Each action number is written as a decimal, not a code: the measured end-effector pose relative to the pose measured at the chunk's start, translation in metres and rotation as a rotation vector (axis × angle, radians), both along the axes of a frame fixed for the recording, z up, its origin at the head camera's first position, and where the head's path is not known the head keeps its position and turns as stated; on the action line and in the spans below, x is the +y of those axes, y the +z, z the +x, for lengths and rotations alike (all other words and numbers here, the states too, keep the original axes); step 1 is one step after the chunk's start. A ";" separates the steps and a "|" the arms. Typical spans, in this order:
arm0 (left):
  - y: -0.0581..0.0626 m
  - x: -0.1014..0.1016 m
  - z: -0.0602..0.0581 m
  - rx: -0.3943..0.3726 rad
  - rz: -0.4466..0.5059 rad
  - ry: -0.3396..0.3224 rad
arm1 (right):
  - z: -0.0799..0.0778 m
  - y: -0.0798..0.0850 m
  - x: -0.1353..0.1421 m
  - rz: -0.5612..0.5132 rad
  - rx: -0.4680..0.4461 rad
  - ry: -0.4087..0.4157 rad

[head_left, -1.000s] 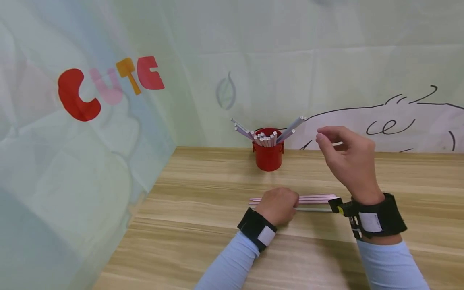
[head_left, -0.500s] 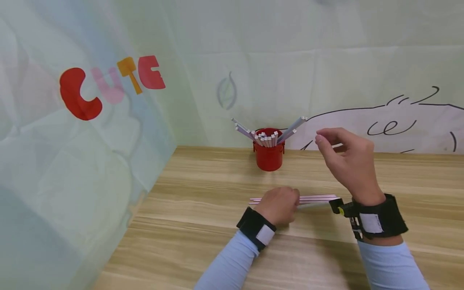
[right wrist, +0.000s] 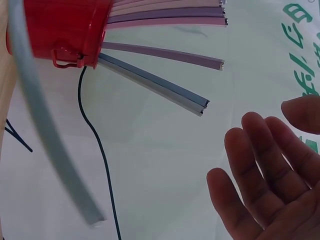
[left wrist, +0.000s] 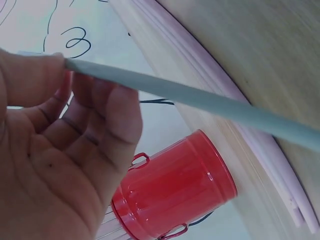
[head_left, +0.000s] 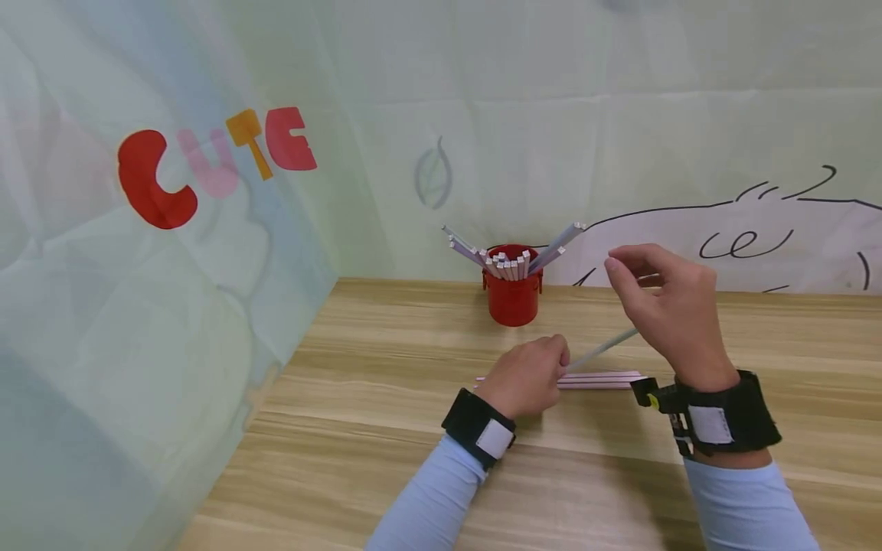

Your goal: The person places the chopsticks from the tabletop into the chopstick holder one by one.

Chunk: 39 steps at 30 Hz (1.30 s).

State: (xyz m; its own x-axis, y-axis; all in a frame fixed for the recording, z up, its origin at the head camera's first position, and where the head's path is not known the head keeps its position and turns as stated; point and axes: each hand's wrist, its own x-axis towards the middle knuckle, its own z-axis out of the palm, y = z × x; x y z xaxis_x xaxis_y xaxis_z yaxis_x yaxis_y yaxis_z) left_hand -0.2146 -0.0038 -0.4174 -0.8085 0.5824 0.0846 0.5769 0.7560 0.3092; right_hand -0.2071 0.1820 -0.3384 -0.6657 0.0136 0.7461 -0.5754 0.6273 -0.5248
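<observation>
My left hand (head_left: 525, 375) pinches a thin grey-green stick (head_left: 602, 350) between thumb and fingers, tilted up to the right. The left wrist view shows the thumb (left wrist: 35, 80) pressing the stick (left wrist: 190, 97) against the fingertips. Below it, a few pink sticks (head_left: 599, 381) lie on the table. Over to the right, my right hand (head_left: 668, 306) is raised with loosely bent fingers and holds nothing. In the right wrist view the grey-green stick's free end (right wrist: 80, 195) hangs apart from that hand (right wrist: 270, 185). Behind both hands stands a small red bucket (head_left: 513, 302).
Several pink, purple and blue-grey sticks (head_left: 506, 268) stand in the bucket, some leaning out on both sides. The wood-grain table (head_left: 386, 329) meets a printed backdrop (head_left: 537, 153) at the back. Coloured letters (head_left: 158, 199) mark the left-hand sheet.
My left hand has picked the grey-green stick up off the table, and its right end now points upward. The right hand stays almost where it was.
</observation>
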 end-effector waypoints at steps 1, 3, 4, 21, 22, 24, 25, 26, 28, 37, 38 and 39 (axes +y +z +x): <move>0.000 0.000 0.000 -0.002 0.012 0.000 | 0.000 0.000 0.000 0.000 -0.006 -0.004; 0.001 -0.001 0.000 -0.008 0.039 0.000 | 0.001 0.000 0.001 0.002 -0.016 -0.010; 0.001 -0.001 0.000 -0.009 0.053 -0.001 | 0.001 0.000 0.002 0.001 -0.021 -0.013; 0.009 -0.006 -0.002 -0.002 0.309 0.006 | 0.002 0.000 0.007 0.041 -0.255 -0.076; 0.009 -0.006 -0.002 0.005 0.317 0.008 | 0.002 0.000 0.007 0.045 -0.263 -0.080; 0.009 -0.006 -0.003 0.017 0.334 0.014 | 0.002 -0.001 0.007 0.044 -0.270 -0.077; 0.009 -0.006 -0.003 0.030 0.341 0.014 | 0.002 -0.001 0.008 0.044 -0.271 -0.074; 0.009 -0.006 -0.003 0.043 0.348 0.015 | 0.002 0.000 0.007 0.042 -0.273 -0.066; 0.010 -0.007 -0.003 0.072 0.361 0.020 | 0.003 0.001 0.008 0.033 -0.285 -0.038; 0.011 -0.009 -0.004 0.155 0.407 0.019 | 0.005 0.007 0.006 -0.054 -0.346 0.122; 0.011 -0.010 -0.004 0.163 0.410 0.017 | 0.006 0.007 0.005 -0.057 -0.335 0.128; 0.011 -0.010 -0.005 0.168 0.413 0.017 | 0.006 0.007 0.005 -0.057 -0.321 0.132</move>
State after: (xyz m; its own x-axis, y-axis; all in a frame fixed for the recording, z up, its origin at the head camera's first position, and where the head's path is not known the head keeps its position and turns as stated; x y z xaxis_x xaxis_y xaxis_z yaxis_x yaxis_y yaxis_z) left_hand -0.2192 -0.0135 -0.4067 -0.7729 0.4588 0.4383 0.6334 0.5987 0.4903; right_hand -0.2013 0.1870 -0.3311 -0.8651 -0.0529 0.4987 -0.4495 0.5231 -0.7241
